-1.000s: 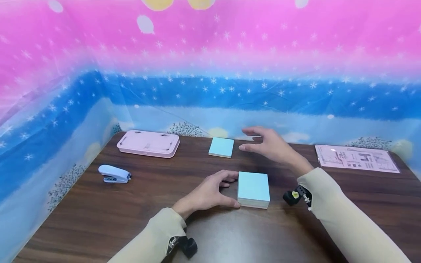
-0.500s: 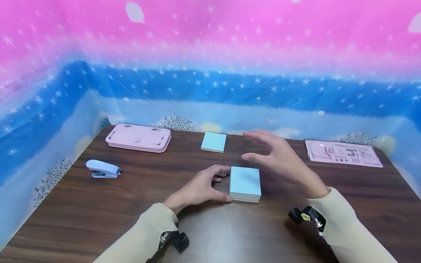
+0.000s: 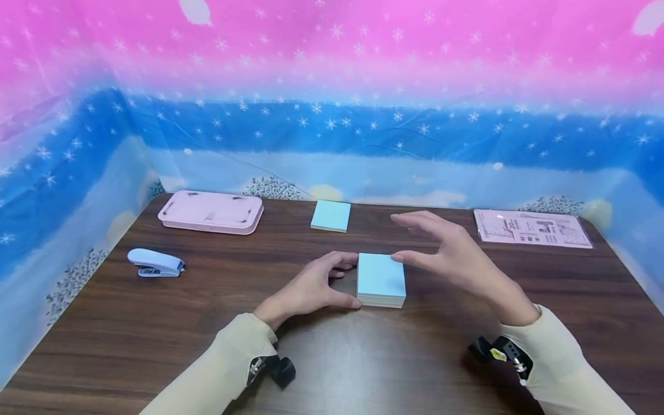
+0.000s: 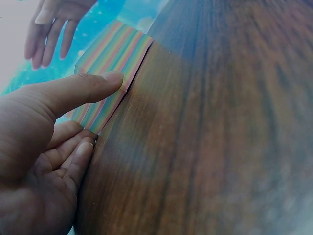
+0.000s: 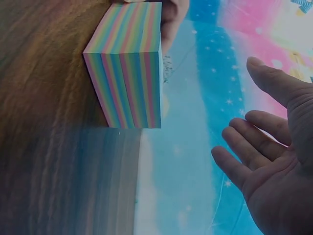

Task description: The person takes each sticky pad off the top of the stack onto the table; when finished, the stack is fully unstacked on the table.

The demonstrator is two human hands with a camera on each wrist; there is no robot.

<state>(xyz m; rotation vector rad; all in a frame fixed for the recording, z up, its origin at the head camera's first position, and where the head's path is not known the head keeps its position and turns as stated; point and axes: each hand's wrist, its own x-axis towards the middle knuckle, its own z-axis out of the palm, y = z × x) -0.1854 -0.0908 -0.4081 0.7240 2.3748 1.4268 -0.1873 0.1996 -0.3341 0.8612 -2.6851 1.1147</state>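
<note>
A thick stack of sticky note pads (image 3: 381,276) lies on the wooden table, pale blue on top. In the right wrist view, pastel rainbow bands run along the sides of the stack (image 5: 129,73). My left hand (image 3: 316,288) holds its left side, thumb at the near corner and fingers toward the far one. Above the stack's far right corner, my right hand (image 3: 459,256) hovers with fingers extended and thumb apart, holding nothing. Farther back lies a thinner pale blue sticky note pad (image 3: 331,215).
A pink pencil case (image 3: 211,212) lies at the back left, with a light blue stapler (image 3: 155,263) in front of it. At the back right is a flat pink printed packet (image 3: 532,228). A patterned curtain (image 3: 332,132) hangs behind the table (image 3: 394,369).
My right hand has come back from beside the far pad to over the stack's right side. The left hand stays at the stack. The head view has shifted slightly.
</note>
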